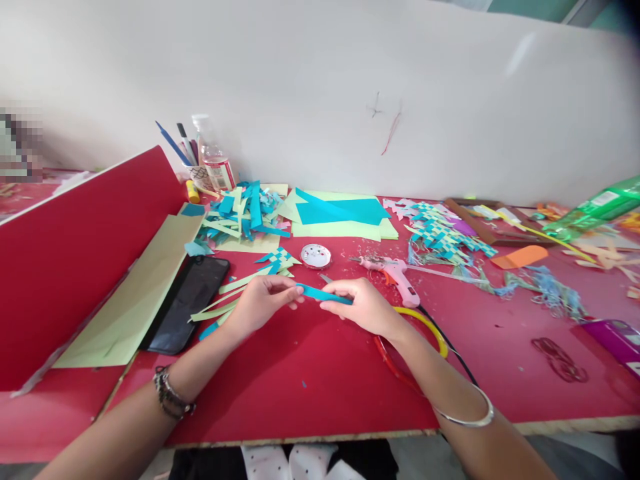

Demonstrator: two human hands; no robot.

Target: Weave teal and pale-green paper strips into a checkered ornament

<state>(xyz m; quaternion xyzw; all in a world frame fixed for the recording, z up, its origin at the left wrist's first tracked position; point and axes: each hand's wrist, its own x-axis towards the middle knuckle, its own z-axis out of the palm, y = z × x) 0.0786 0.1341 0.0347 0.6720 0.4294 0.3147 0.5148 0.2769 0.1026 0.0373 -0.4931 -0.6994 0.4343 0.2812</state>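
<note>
A narrow blue paper strip point(315, 292) is stretched between my two hands above the red table. My left hand point(267, 300) pinches its left end between thumb and fingers. Around its right end, the fingers of my right hand point(363, 303) are closed. Just left of my left hand lies a partly woven piece of blue and pale green strips point(277, 260), with loose green ends fanning out. Beneath my right hand, a pair of scissors with red and yellow handles point(433, 327) is partly hidden by the hand and forearm.
A pink glue gun point(395, 273) lies right of a small round dish point(316, 256). Behind are a heap of cut strips point(245, 217), paper sheets point(340, 212) and finished woven pieces point(440, 233). A black phone point(190, 303) rests at left, a green bottle point(600, 207) at right.
</note>
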